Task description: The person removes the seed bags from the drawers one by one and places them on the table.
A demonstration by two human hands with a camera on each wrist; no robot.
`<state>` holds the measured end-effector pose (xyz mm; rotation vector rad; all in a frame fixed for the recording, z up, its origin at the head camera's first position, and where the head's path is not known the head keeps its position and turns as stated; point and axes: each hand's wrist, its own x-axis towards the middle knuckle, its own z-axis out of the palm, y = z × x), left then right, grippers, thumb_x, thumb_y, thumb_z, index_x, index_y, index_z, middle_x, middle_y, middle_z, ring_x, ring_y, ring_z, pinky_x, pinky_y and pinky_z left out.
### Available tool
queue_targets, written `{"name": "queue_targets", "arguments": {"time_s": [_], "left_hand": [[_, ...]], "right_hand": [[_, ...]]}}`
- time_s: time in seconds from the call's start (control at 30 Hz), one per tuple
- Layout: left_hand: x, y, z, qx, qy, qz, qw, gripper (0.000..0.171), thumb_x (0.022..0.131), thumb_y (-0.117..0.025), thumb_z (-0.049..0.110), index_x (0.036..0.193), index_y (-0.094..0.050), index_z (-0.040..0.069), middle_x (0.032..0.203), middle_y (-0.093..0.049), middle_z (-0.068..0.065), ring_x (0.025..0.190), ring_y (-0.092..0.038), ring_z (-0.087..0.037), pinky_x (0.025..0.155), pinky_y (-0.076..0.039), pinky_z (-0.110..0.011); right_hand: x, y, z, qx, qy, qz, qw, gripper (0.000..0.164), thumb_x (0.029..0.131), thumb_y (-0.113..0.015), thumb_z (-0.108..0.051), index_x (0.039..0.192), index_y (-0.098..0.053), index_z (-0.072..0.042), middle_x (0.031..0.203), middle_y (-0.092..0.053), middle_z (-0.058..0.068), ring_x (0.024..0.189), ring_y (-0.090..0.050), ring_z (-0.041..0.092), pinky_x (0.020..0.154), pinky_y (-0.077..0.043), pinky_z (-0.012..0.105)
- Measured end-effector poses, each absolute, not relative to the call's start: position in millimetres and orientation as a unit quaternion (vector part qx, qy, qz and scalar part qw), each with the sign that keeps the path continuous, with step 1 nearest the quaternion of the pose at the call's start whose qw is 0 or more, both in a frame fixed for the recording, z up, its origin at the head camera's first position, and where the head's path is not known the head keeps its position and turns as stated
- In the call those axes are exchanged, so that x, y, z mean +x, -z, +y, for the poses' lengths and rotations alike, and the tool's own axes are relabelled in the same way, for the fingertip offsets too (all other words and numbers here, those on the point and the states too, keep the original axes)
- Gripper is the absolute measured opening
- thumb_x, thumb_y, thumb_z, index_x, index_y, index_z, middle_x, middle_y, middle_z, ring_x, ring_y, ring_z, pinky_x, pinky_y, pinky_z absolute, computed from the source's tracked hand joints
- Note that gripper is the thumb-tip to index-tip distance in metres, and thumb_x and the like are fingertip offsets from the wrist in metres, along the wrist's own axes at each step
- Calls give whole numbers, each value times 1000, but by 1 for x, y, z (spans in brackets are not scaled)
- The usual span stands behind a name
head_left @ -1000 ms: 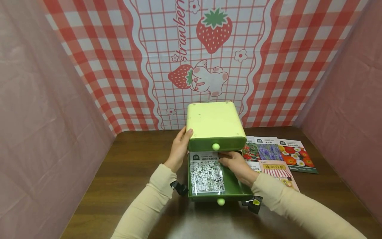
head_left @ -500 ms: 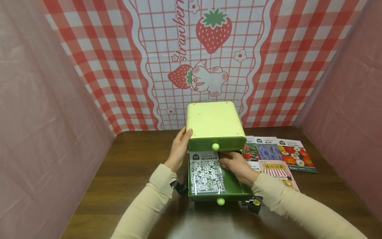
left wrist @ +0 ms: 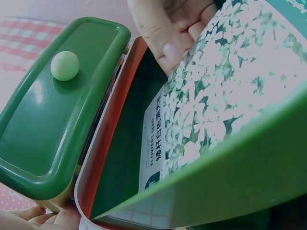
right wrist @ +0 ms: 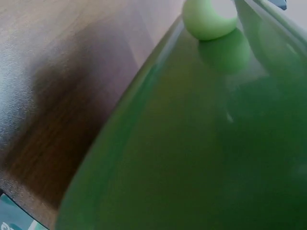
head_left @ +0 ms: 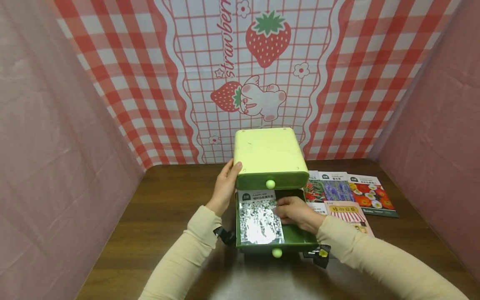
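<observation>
A small two-drawer cabinet has a pale yellow-green top and dark green drawer fronts. My left hand holds its upper left side, the thumb at the front corner. Above, the upper drawer is closed; the lower drawer is pulled out. A seed packet with white flowers lies in that drawer's left part, glare across its picture. My right hand reaches into the drawer and pinches the packet's right edge, fingers bent. The right wrist view is filled by the lower drawer's front and its round knob.
Several more seed packets lie on the wooden table right of the cabinet, among them one with orange and white poppies, one with purple flowers and a pink one with a striped awning. A strawberry-print cloth hangs behind.
My right hand has drawn forward from beneath the upper drawer to the packet's right edge. The packet has shifted slightly and now catches bright glare. My left hand stays put.
</observation>
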<state>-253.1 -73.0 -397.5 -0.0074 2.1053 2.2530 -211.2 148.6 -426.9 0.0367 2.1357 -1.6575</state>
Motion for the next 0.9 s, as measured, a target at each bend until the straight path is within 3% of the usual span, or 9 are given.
{"name": "queue_targets", "arguments": {"time_s": [0.1, 0.17, 0.23, 0.4, 0.7, 0.9], "left_hand": [[-253, 397, -73, -3, -729, 684, 32, 78, 92, -54, 62, 156, -28, 26, 155, -39, -3, 126, -53, -24, 107, -44, -48], [-253, 397, -73, -3, -726, 687, 33, 79, 92, -54, 63, 156, -27, 26, 156, -38, -2, 128, -52, -25, 108, -44, -50], [-252, 397, -73, -3, -726, 687, 32, 80, 92, -54, 63, 156, -27, 25, 157, -37, -3, 129, -51, -25, 108, -43, -50], [-253, 398, -73, 0, -731, 682, 32, 79, 92, -54, 62, 156, -27, 26, 157, -36, -3, 132, -49, -26, 110, -41, -51], [-252, 398, -74, -7, -722, 691, 32, 78, 91, -54, 65, 155, -29, 29, 160, -31, 0, 142, -37, -26, 115, -35, -52], [-252, 399, -74, -10, -717, 696, 35, 77, 89, -54, 67, 154, -31, 31, 160, -31, 1, 144, -34, -25, 115, -34, -53]], "right_hand": [[-208, 428, 146, 14, 578, 782, 234, 12, 90, -65, -5, 91, -55, 2, 72, -51, 0, 63, -50, 8, 58, -54, 22], [-207, 429, 145, 12, 560, 792, 244, 24, 89, -67, -7, 76, -48, -7, 66, -44, -3, 59, -45, 8, 53, -49, 20], [-206, 430, 143, 12, 549, 799, 247, 33, 89, -68, -9, 70, -42, -12, 65, -42, -3, 57, -43, 8, 51, -48, 20], [-203, 429, 143, 10, 542, 805, 241, 29, 90, -68, -11, 69, -48, -12, 68, -43, -2, 58, -43, 8, 52, -48, 20], [-203, 422, 145, 17, 552, 809, 203, 43, 92, -67, -14, 62, -36, -16, 57, -34, -6, 54, -36, 8, 52, -41, 22], [-203, 416, 153, 24, 577, 787, 218, 46, 93, -65, -14, 61, -32, -16, 54, -28, -6, 50, -27, 8, 50, -30, 20]]}}
